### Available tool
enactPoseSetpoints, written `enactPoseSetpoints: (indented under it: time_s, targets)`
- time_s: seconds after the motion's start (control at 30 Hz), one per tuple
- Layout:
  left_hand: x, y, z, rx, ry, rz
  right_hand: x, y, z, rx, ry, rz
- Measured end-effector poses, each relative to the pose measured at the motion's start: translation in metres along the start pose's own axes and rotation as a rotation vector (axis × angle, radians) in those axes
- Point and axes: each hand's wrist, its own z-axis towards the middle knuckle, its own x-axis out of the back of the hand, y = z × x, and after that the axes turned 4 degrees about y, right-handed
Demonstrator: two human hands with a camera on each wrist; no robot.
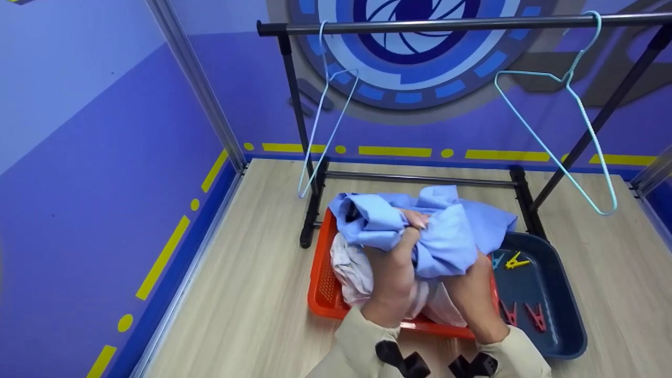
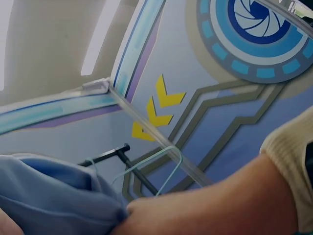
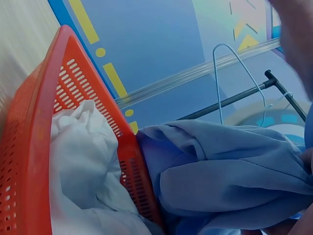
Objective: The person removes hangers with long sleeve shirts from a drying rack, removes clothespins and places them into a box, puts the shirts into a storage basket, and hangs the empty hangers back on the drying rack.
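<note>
A bunched light blue garment (image 1: 446, 236) is held up over an orange basket (image 1: 320, 302), its kind not clear from the folds. My left hand (image 1: 394, 278) grips it from the near left side, thumb on top of the cloth. On the near right my right hand (image 1: 470, 289) holds the same garment, with most of its fingers hidden by the fabric. In the left wrist view the cloth (image 2: 54, 196) is gathered at the left hand. White clothing (image 3: 85, 161) lies inside the basket below.
A black rack (image 1: 420, 27) stands behind, with a light blue hanger (image 1: 315, 131) at left and another hanger (image 1: 593, 131) at right. Right of the basket, a dark tray (image 1: 564, 315) holds several clothespins, including a yellow clothespin (image 1: 516, 261) and a red clothespin (image 1: 535, 317).
</note>
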Motion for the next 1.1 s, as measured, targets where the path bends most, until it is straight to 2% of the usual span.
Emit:
enactPoseSetpoints:
  time_s: [0.07,0.17,0.3,0.37,0.47,0.67,0.8,0.83,0.97,1.03,1.1]
  targets:
    - [0.007,-0.003,0.005,0.061,0.056,0.010,-0.001,0.010,0.001,-0.044,0.002,0.027]
    - [0.021,-0.007,0.015,0.126,0.129,0.020,0.000,0.010,0.004,-0.118,-0.012,0.084]
    - [0.039,-0.013,0.027,0.241,0.235,0.058,0.003,0.006,0.007,-0.175,-0.031,0.074]
    - [0.047,-0.016,0.031,0.302,0.270,0.124,0.005,0.006,0.008,-0.199,-0.045,0.069]
    - [0.058,-0.022,0.035,0.404,0.262,0.271,0.008,0.005,0.011,-0.236,-0.062,0.102]
    - [0.072,-0.027,0.028,0.624,0.169,0.581,0.013,0.007,0.020,-0.291,-0.070,0.126]
    - [0.082,-0.023,0.019,0.728,0.107,0.744,0.014,0.011,0.025,-0.293,-0.041,0.062]
    - [0.085,-0.021,0.017,0.738,0.057,0.758,0.014,0.012,0.026,-0.295,-0.036,0.051]
    - [0.094,-0.009,0.009,0.727,-0.198,0.811,0.017,0.015,0.029,-0.313,-0.027,0.031]
    - [0.095,-0.002,0.006,0.676,-0.357,0.865,0.019,0.016,0.030,-0.326,-0.025,0.039]
    - [0.092,0.005,0.003,0.572,-0.466,0.948,0.020,0.017,0.030,-0.340,-0.020,0.044]
